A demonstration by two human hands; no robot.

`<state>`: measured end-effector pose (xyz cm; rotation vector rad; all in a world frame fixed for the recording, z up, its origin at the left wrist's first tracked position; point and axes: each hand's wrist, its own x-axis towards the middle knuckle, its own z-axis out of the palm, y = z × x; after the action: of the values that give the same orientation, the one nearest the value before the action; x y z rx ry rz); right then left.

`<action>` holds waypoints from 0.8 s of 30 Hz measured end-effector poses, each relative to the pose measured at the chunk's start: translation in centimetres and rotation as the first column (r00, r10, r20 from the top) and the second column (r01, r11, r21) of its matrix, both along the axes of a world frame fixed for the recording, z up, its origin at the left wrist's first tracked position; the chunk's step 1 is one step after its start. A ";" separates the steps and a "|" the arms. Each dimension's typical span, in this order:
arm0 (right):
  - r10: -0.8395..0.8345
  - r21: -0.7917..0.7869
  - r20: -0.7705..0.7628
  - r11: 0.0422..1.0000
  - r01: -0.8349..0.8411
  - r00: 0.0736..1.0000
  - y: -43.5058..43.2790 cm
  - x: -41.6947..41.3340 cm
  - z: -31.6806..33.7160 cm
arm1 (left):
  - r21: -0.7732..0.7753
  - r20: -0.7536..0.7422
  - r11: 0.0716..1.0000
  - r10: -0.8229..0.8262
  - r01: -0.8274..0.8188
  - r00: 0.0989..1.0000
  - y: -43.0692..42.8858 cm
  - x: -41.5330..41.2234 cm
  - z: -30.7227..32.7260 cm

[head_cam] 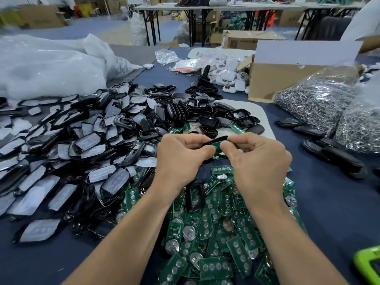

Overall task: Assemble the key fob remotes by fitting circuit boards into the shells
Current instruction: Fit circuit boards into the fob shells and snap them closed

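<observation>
While left hand (pixel 181 155), right hand (pixel 259 159) pinch shell (pixel 217 139), board (pixel 219 145) | carton (pixel 242 41) print blurred

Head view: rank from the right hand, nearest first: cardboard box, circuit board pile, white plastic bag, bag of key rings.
The right hand pinches a circuit board; the left hand grips the shell.
1. circuit board pile, directly beneath it.
2. bag of key rings, to the right.
3. cardboard box, behind that bag.
4. white plastic bag, far left.

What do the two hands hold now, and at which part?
The left hand grips a black shell by its left end; the right hand pinches a green circuit board at its right end.
</observation>
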<state>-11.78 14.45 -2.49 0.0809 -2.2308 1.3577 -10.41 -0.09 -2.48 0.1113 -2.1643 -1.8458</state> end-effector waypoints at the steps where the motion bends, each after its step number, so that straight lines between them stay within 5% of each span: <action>1: -0.034 0.032 -0.007 0.999 0.034 0.999 0.0 0.1 0.0 | 0.004 -0.001 1.000 0.002 -0.002 1.000 0.0 0.1 0.0; 4: -0.044 -0.018 0.047 0.999 0.045 0.998 0.4 -0.1 -0.1 | 0.072 0.014 0.997 0.002 -0.003 1.000 0.0 0.4 0.4; 8: 0.319 -0.282 0.145 0.921 -0.270 0.937 0.3 -0.6 -0.3 | 0.146 0.054 0.989 -0.026 0.018 0.998 -0.5 0.2 0.7; 13: 0.415 -0.255 0.144 0.893 -0.371 0.898 1.1 -0.7 -0.2 | -0.337 -0.024 0.938 -0.091 0.078 0.996 -0.4 0.5 0.3; 16: 0.386 -0.246 0.171 0.908 -0.340 0.907 0.9 -0.7 -0.4 | -0.359 -0.041 0.932 -0.062 0.043 0.997 -0.3 0.4 0.7; 18: 0.338 -0.185 0.213 0.935 -0.302 0.917 0.5 -0.5 -0.6 | -0.209 -0.037 0.975 0.073 -0.079 0.997 -0.7 0.3 1.5; 20: 0.311 -0.064 0.227 0.950 -0.305 0.923 -0.1 -0.2 -0.7 | 0.125 0.013 0.963 0.240 -0.240 0.971 -2.2 -0.1 2.2; 22: 0.321 -0.004 0.237 0.944 -0.329 0.917 -0.9 0.3 -0.5 | 0.521 0.094 0.780 0.350 -0.346 0.932 -4.5 -0.3 3.0; 24: 0.337 0.058 0.257 0.930 -0.362 0.906 -1.8 0.8 -0.2 | 0.752 0.138 0.546 0.417 -0.369 0.898 -6.8 -0.5 3.5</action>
<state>-11.03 12.65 -2.68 0.3906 -2.5877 1.5005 -10.91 -6.88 0.97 0.6592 -1.0150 -2.2773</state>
